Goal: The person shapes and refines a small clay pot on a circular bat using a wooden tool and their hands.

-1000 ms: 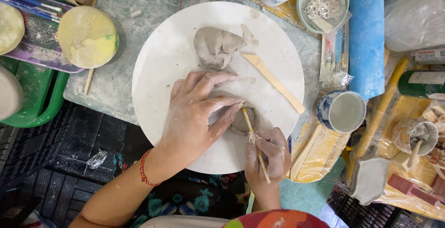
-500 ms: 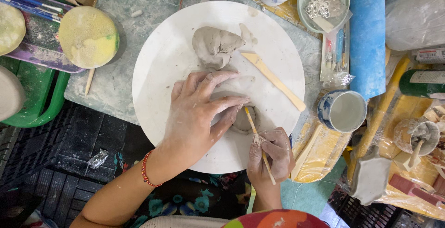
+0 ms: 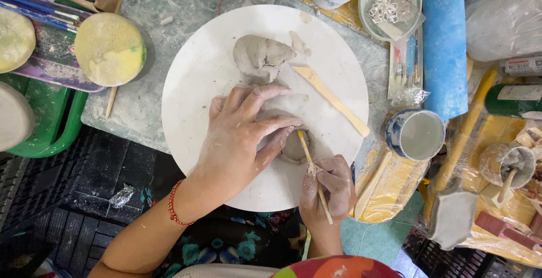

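Clay-covered, the left hand (image 3: 240, 142) lay flat over a small clay piece (image 3: 293, 149) on the round white board (image 3: 197, 74), fingers spread. The right hand (image 3: 327, 185) pinched a thin wooden stick (image 3: 313, 173) against it.

Small grey clay piece (image 3: 294, 148) under thin wooden stick (image 3: 314, 172)

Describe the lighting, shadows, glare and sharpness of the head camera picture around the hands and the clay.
Head view: soft, even light, no harsh glare on the white round board; faint shadows under the left hand and beside the clay lump; the right hand and its thin wooden stick are sharp, with no motion blur; the picture's edges bend slightly, wide-angle; the dark crate at lower left is dim.
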